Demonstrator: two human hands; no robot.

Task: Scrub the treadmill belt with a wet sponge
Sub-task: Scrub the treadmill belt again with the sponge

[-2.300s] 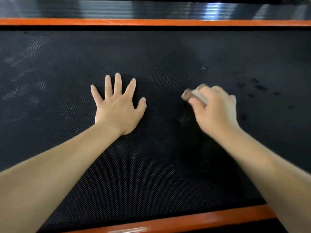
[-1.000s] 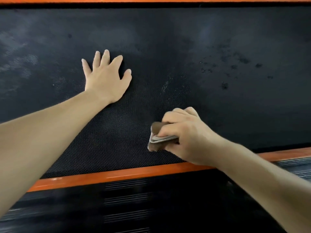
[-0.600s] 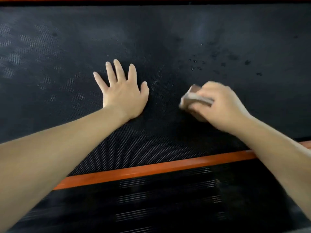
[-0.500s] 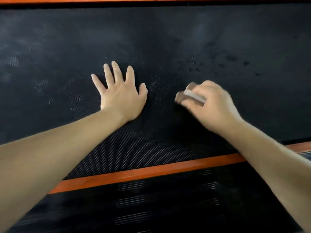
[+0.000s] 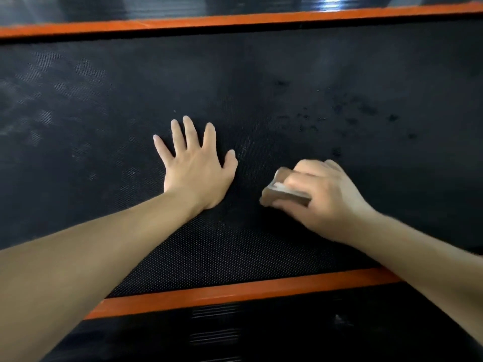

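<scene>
Right hand (image 5: 324, 199) grips sponge (image 5: 283, 193) mid-belt (image 5: 104, 113); left hand (image 5: 196, 168) flat, fingers spread. Risk: wet belt, braced palm may slip

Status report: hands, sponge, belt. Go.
Left hand flat on the belt, fingers spread. Right hand grips the sponge against the belt. Dark spots beyond the sponge; nothing blocking it.

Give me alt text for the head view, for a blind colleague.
A right hand grips a brown sponge against a black treadmill belt, while the left hand lies flat beside it, fingers spread. Orange strips edge the belt near and far.
</scene>
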